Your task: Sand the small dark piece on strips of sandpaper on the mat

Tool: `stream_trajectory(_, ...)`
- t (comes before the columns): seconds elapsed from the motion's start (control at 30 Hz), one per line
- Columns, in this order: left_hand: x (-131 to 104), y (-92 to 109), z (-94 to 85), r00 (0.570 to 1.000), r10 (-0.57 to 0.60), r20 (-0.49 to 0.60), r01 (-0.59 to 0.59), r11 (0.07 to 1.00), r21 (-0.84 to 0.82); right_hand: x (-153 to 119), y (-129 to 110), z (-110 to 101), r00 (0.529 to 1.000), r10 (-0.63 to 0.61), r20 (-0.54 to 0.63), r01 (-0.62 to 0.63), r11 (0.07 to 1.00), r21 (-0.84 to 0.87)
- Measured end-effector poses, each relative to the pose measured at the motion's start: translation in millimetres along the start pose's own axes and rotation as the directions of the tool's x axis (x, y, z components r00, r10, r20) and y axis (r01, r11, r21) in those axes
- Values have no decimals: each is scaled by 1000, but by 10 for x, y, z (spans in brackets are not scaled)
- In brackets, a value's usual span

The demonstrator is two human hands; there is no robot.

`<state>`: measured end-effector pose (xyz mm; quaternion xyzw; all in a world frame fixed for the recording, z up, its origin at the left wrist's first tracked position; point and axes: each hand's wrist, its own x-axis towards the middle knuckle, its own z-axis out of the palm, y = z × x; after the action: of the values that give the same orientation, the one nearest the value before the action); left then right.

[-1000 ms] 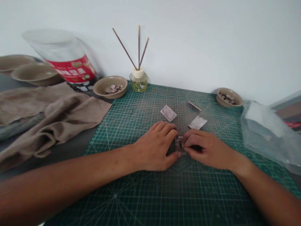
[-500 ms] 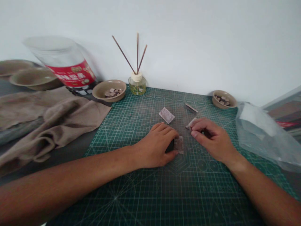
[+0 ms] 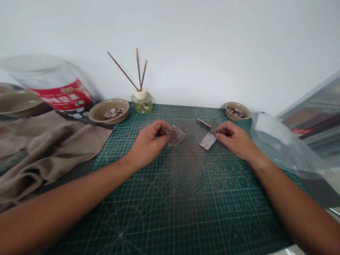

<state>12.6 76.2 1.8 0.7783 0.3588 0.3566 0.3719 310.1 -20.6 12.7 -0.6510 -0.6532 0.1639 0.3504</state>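
On the green cutting mat (image 3: 159, 198), my left hand (image 3: 151, 143) pinches a small thin greyish piece (image 3: 175, 136), blurred by motion; whether a second piece lies under it I cannot tell. To its right, my right hand (image 3: 236, 140) has its fingertips closed on the corner of a flat mottled grey rectangle (image 3: 208, 141). Just behind that rectangle, a narrow grey piece (image 3: 204, 123) stands or leans on the mat, touched by neither hand.
Small bowls with brown chips stand at the back left (image 3: 108, 111) and back right (image 3: 238, 111). A reed diffuser (image 3: 142, 102), a large red-labelled jar (image 3: 63, 94) and a brown cloth (image 3: 66, 145) are leftward. A plastic bag (image 3: 281, 145) lies right.
My left hand has moved back and left from the mat's middle, with a piece now in its fingertips. The piece at my right hand now shows its flat face. The camera view has shifted.
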Motion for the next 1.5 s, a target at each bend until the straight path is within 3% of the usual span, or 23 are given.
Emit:
stream_trajectory(0.07,118,-125,-83,992,-69,-108,84,986,142,0,-27,14,999,-42,12,42,999,-25)
stream_trajectory(0.13,191,-218,-136,990,-81,-111,110,954,278,-2,-45,36,998,-58,28,60,997,-43)
stream_trajectory(0.23,198,-257,-143,988,52,-148,22,888,460,-2,-35,78,997,6,82,-4,999,-32)
stream_trajectory(0.33,127,-196,-93,961,222,-165,-101,837,537,-8,-15,122,991,35,128,-35,999,-2)
stream_trajectory(0.47,13,-74,-22,924,378,-48,-305,808,504,-62,-99,193,981,5,193,-17,998,59)
stream_trajectory(0.57,-78,18,19,884,438,162,-462,771,439,-152,-263,254,946,-72,315,26,989,146)
stream_trajectory(0.67,-182,126,58,829,394,396,-536,762,364,-255,-425,292,871,-200,449,115,971,210)
stream_trajectory(0.77,-281,225,90,790,316,526,-535,775,337,-328,-506,297,799,-277,534,156,953,261)
stream_trajectory(0.83,-334,269,102,777,274,567,-525,779,343,-349,-513,291,790,-287,542,153,948,280)
stream_trajectory(1.0,-411,315,109,761,223,609,-512,784,352,-362,-490,301,823,-288,489,146,940,307)
stream_trajectory(1.1,-428,326,117,760,225,610,-513,784,349,-392,-505,350,826,-325,461,213,937,278)
stream_trajectory(1.3,-454,337,136,736,241,632,-549,760,349,-468,-532,461,740,-521,426,553,831,58)
stream_trajectory(1.4,-458,335,138,721,274,637,-580,741,337,-468,-508,421,746,-508,431,589,805,-71)
stream_trajectory(1.5,-452,324,139,686,319,654,-624,721,302,-470,-494,362,723,-502,474,591,806,-48)
